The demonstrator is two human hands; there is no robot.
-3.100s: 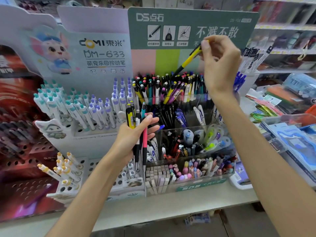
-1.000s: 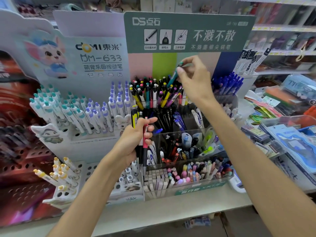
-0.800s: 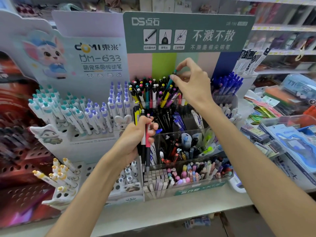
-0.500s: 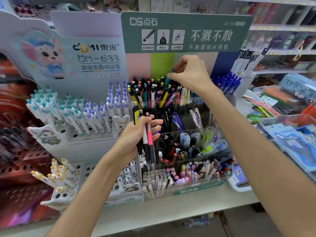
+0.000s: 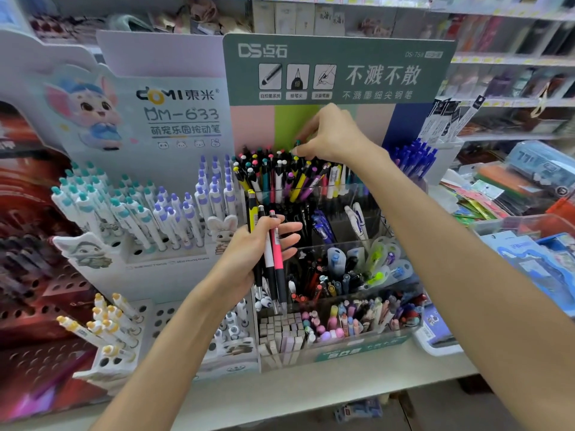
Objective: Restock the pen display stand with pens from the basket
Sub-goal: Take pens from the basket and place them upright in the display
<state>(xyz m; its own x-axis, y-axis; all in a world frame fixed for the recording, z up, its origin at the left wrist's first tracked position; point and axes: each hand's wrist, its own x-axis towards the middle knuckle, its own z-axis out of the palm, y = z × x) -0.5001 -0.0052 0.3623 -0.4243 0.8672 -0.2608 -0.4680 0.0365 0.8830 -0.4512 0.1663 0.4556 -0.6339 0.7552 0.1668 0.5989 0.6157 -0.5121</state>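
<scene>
The pen display stand (image 5: 342, 194) is a tiered clear acrylic rack under a green header card. Its top tier is crowded with upright coloured pens (image 5: 273, 178). My right hand (image 5: 337, 136) is over that tier, and its fingertips pinch the cap end of a teal pen (image 5: 297, 142) standing among the others. My left hand (image 5: 249, 256) is in front of the stand's middle tier. It grips a small bundle of pens upright, including a pink pen (image 5: 278, 253) and a yellow pen (image 5: 252, 213). No basket is in view.
A white Domi stand (image 5: 130, 213) with teal and purple pens is to the left, with yellow-capped pens (image 5: 105, 325) below it. Blue pens (image 5: 410, 157) stand to the right of the header. Packaged stationery (image 5: 529, 188) fills the right shelf. The shelf edge (image 5: 280, 396) runs along the front.
My right hand has lowered the teal pen from above the top tier down in among the pens there. My left hand has stayed put with its bundle, the pens shifting slightly in its grip.
</scene>
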